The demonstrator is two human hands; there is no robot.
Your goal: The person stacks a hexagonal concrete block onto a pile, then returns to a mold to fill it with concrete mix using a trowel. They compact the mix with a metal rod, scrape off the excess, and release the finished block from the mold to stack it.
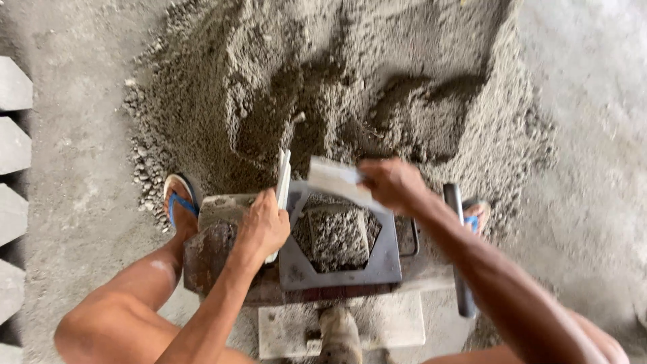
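1. Two hands work over the hexagonal steel mould [340,259], which holds grey mix at frame centre.
2. Left hand [263,226]: closed around a flat white scraper [284,178] pointing to 12 o'clock.
3. Right hand [391,183]: gripping a pale board [337,180], forearm running toward 5 o'clock.

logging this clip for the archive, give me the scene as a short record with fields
left hand: left hand in a closed grip on a thin pale flat board held upright at the mould's left edge
right hand: right hand grips a pale flat scraper board tilted over the mould
mould: dark metal hexagon-shaped mould frame, filled with grey gritty mix
behind: large heap of grey sand-cement mix
feet: blue flip-flop sandal at the left
far left: row of grey concrete blocks
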